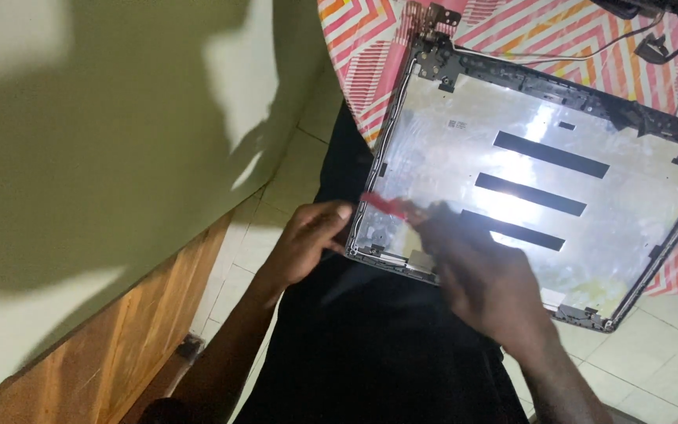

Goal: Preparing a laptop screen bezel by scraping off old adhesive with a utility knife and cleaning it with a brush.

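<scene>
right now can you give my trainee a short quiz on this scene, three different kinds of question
1. True or false: the left hand grips the near corner of the silvery laptop lid panel.
2. What colour is the thin tool at the right hand?
A. red
B. blue
C. green
3. Fill in: the panel lies on a table with a pink, zigzag-patterned ____.

Key
1. true
2. A
3. cloth

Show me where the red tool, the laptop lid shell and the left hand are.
red tool [386, 206], head view, on its shaft.
laptop lid shell [433, 149], head view, on its shiny inner surface.
left hand [311, 235], head view, on its back.
</scene>
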